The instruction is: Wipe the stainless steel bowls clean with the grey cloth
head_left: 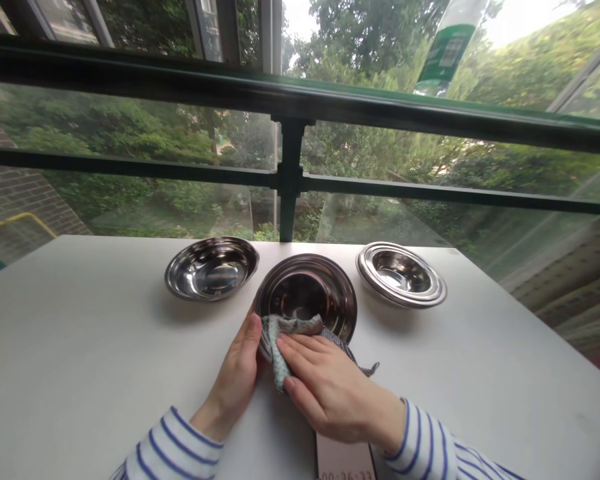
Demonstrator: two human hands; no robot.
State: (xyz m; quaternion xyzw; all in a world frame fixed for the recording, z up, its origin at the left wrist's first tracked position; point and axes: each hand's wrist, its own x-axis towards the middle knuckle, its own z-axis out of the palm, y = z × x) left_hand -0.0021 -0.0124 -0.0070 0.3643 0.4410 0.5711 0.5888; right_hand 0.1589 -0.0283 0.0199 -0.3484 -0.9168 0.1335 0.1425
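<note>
A shiny metal bowl [343, 293] is tilted up toward me at the middle of the white table. My left hand [239, 367] grips its left edge, thumb at the rim and the other fingers hidden behind. With my right hand [325, 380] I press a cloth [279, 363], pale green on one side and dark grey on another part, against the bowl's near rim. The cloth bunches under my fingers, and one dark corner sticks out to the right.
Another metal bowl [220, 273] sits at the back left of the white table [105, 347]. At the back right are stacked metal bowls [400, 273]. A phone-like device [344, 457] showing digits lies under my right wrist. A bottle [445, 57] stands on the dark green railing [180, 83] beyond the table.
</note>
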